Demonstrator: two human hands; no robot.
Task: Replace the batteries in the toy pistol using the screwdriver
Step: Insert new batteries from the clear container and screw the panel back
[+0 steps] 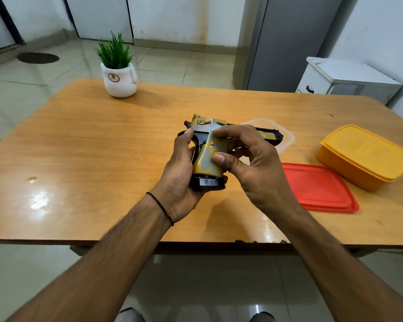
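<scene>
Two bare forearms reach forward over a wooden desk (91, 140), meeting above its middle. The left hand (182, 175) cups the toy pistol (205, 159) from the left, its palm under the black base and its thumb raised against the rear of the gun. The right hand (256, 168) comes in from the right, its fingers curled, pinching the yellow handle between thumb and forefinger.

The pistol is held just above the desk. Its long axis runs left to right, with the muzzle pointing right and slightly away and the handle angled down toward the person.

Behind the muzzle sits a clear tub (285, 138); its contents cannot be made out. To the right, a red lid (319, 189) lies flat beside a closed yellow box (363, 156).
</scene>
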